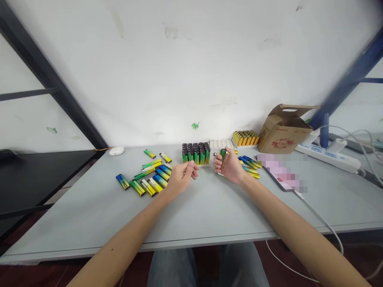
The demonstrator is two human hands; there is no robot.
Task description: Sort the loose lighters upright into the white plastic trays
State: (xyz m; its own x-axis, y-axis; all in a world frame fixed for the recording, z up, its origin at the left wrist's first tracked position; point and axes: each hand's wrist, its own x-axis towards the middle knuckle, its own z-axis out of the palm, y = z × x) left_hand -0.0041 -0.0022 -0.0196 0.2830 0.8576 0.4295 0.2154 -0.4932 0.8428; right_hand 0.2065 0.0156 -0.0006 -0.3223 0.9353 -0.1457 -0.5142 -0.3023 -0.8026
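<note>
My right hand is curled around a green lighter, held upright just right of a tray of upright lighters with black tops. My left hand hovers above the grey table, fingers loosely curled with the tips pinched together; nothing shows in them. To its left lie several loose lighters, green, yellow and blue. More loose lighters lie just right of my right hand.
A white empty tray and a block of yellow lighters stand at the back. A cardboard box, a phone on a cable, a power strip and a small white oval object also sit on the table.
</note>
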